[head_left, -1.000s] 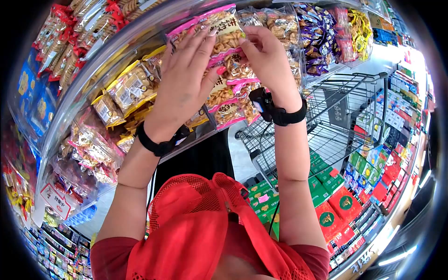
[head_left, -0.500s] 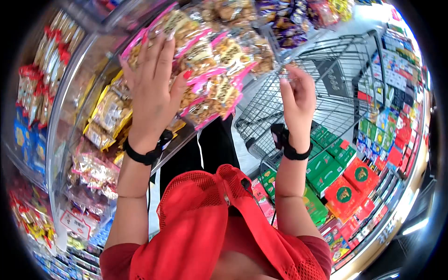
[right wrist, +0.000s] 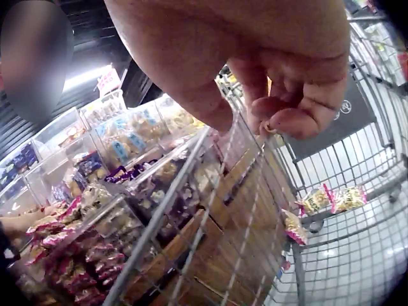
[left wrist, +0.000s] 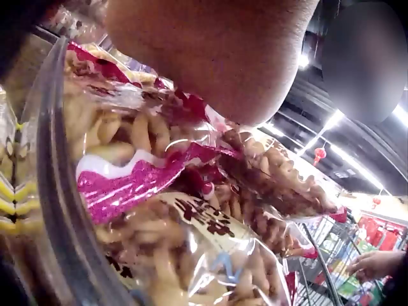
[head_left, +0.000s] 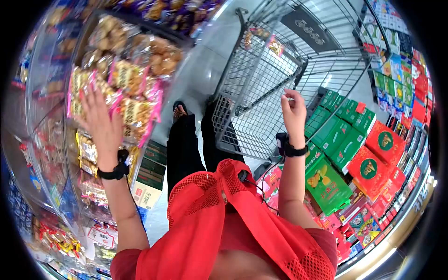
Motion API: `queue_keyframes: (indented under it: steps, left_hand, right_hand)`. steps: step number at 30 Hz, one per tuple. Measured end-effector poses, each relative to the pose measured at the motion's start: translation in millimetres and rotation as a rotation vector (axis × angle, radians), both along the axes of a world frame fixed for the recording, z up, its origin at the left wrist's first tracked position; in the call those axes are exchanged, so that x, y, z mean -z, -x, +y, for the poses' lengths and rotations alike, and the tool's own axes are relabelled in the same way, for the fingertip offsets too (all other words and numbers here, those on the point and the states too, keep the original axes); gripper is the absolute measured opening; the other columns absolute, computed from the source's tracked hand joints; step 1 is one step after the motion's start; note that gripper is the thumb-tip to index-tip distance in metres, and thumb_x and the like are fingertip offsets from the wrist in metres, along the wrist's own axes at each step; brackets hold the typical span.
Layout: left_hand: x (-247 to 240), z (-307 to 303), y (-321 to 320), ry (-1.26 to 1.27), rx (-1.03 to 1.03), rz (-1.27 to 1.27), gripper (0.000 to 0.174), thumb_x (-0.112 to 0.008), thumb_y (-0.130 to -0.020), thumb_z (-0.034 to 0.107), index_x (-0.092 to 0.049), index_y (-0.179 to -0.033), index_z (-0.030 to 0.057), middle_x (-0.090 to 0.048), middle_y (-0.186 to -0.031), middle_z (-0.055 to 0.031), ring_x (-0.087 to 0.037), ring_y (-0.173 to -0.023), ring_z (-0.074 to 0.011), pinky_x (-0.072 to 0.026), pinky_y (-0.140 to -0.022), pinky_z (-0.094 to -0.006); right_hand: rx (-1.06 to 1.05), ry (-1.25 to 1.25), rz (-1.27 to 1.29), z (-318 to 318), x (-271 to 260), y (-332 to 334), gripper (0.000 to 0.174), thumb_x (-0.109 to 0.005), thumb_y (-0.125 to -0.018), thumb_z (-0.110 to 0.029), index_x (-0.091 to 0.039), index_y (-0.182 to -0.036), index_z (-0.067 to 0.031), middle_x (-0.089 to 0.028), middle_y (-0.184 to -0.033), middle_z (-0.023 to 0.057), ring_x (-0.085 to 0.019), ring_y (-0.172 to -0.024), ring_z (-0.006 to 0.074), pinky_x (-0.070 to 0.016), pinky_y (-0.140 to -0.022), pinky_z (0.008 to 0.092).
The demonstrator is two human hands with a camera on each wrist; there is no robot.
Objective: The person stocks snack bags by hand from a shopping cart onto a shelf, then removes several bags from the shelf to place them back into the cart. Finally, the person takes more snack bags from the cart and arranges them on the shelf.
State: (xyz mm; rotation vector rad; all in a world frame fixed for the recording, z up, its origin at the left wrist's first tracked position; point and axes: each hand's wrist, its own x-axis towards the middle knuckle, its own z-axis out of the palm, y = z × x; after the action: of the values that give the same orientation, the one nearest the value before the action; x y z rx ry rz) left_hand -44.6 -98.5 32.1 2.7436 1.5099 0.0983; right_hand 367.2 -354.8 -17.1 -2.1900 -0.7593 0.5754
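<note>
My left hand lies flat with spread fingers on pink-edged clear snack packs in a shelf bin at the left of the head view. In the left wrist view the palm is above the packs, close to them. Above the near part of a wire shopping cart, my right hand hangs with loosely bent fingers. The right wrist view shows this hand with no pack in it. Several small pink-edged packs lie inside the cart.
Clear bin walls edge the snacks, with brown round snacks beyond the pink-edged packs. Green boxes and red boxes are stacked right of the cart. Grey floor shows between bins and cart.
The head view has turned toward the cart. My right hand has left the packs and moved right, over the cart. My left hand stays on the packs, now farther left in view.
</note>
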Motion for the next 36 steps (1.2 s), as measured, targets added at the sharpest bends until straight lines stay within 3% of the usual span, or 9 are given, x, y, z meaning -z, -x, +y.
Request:
queue_keyframes:
  steps: [3, 4, 9, 16, 24, 28, 31, 33, 36]
  left_hand:
    - [0, 1, 6, -0.092, 0.057, 0.002, 0.068, -0.044, -0.095, 0.039, -0.022, -0.152, 0.0070, -0.018, -0.158, -0.0140, -0.010, -0.147, -0.0365, 0.0083, -0.111, -0.0630]
    - [-9, -6, -2, -0.148, 0.005, 0.054, 0.069, -0.043, -0.098, 0.045, -0.024, -0.150, 0.0038, -0.022, -0.156, -0.0177, -0.015, -0.145, -0.0397, -0.0024, -0.113, -0.0617]
    - [-18, -54, -69, -0.406, -0.054, -0.227, 0.058, -0.049, -0.099, 0.033, -0.035, -0.140, -0.0071, -0.033, -0.147, -0.0262, -0.031, -0.137, -0.0408, -0.0248, -0.114, -0.0478]
    - [38, -120, -128, -0.072, 0.132, -0.297, 0.051, -0.057, -0.094, 0.021, -0.039, -0.137, 0.0009, -0.041, -0.144, -0.0194, -0.035, -0.135, -0.0428, -0.0231, -0.112, -0.0569]
    - [39, -119, -142, 0.039, 0.038, -0.149, 0.037, -0.057, -0.086, 0.006, -0.052, -0.121, 0.0007, -0.044, -0.139, -0.0226, -0.034, -0.133, -0.0478, -0.0221, -0.111, -0.0610]
    - [39, -124, -154, -0.020, 0.021, -0.246, 0.032, -0.058, -0.085, 0.004, -0.056, -0.116, 0.0012, -0.046, -0.137, -0.0224, -0.035, -0.133, -0.0471, -0.0247, -0.110, -0.0592]
    - [40, -130, -157, -0.022, 0.029, -0.272, 0.030, -0.058, -0.084, 0.003, -0.057, -0.113, 0.0016, -0.048, -0.135, -0.0221, -0.036, -0.133, -0.0458, -0.0271, -0.110, -0.0575]
    - [37, -132, -159, 0.000, 0.061, -0.231, 0.030, -0.057, -0.084, 0.001, -0.055, -0.114, 0.0017, -0.046, -0.138, -0.0229, -0.037, -0.133, -0.0453, -0.0277, -0.109, -0.0558]
    - [36, -132, -166, 0.058, 0.050, -0.247, 0.031, -0.058, -0.083, 0.000, -0.059, -0.114, 0.0027, -0.047, -0.138, -0.0209, -0.039, -0.132, -0.0436, -0.0289, -0.109, -0.0533]
  right_hand:
    - [-0.020, 0.041, 0.006, -4, 33, -43, 0.023, -0.067, -0.084, -0.008, -0.063, -0.106, -0.0027, -0.060, -0.087, 0.0055, -0.049, -0.059, 0.0074, -0.0429, -0.054, 0.0234]
    - [-0.015, 0.052, 0.041, -5, 51, -61, 0.024, -0.068, -0.084, -0.011, -0.064, -0.106, -0.0035, -0.060, -0.088, 0.0070, -0.052, -0.062, 0.0114, -0.0448, -0.057, 0.0256]
    - [-0.152, 0.141, -0.412, 27, 171, -147, 0.038, -0.068, -0.077, -0.016, -0.060, -0.111, -0.0017, -0.063, -0.096, 0.0200, -0.059, -0.095, 0.0379, -0.0485, -0.084, 0.0441]
    - [-0.395, 0.196, -0.521, 111, 304, -214, 0.070, -0.072, -0.074, -0.017, -0.042, -0.137, -0.0082, -0.048, -0.132, 0.0223, -0.045, -0.122, 0.0395, -0.0370, -0.106, 0.0461]
    - [-0.208, 0.677, -0.439, 123, 312, -224, 0.047, -0.070, -0.077, -0.028, -0.054, -0.116, -0.0080, -0.055, -0.115, 0.0182, -0.054, -0.109, 0.0368, -0.0463, -0.090, 0.0446]
    - [-0.453, 0.438, -0.728, 117, 288, -223, 0.034, -0.071, -0.074, -0.026, -0.063, -0.103, -0.0083, -0.053, -0.125, 0.0153, -0.045, -0.122, 0.0365, -0.0385, -0.101, 0.0479]
    - [-0.647, -0.031, -0.967, 141, 287, -231, 0.031, -0.069, -0.076, -0.023, -0.066, -0.105, -0.0122, -0.049, -0.134, 0.0126, -0.042, -0.126, 0.0371, -0.0375, -0.103, 0.0490]
    - [-0.708, 0.150, -0.903, 161, 284, -232, 0.038, -0.070, -0.072, -0.020, -0.065, -0.110, -0.0176, -0.041, -0.141, 0.0122, -0.039, -0.129, 0.0371, -0.0413, -0.102, 0.0462]
    - [-0.639, 0.225, -0.849, 182, 297, -235, 0.033, -0.069, -0.075, -0.021, -0.065, -0.106, -0.0109, -0.054, -0.126, 0.0154, -0.048, -0.117, 0.0377, -0.0450, -0.096, 0.0456]
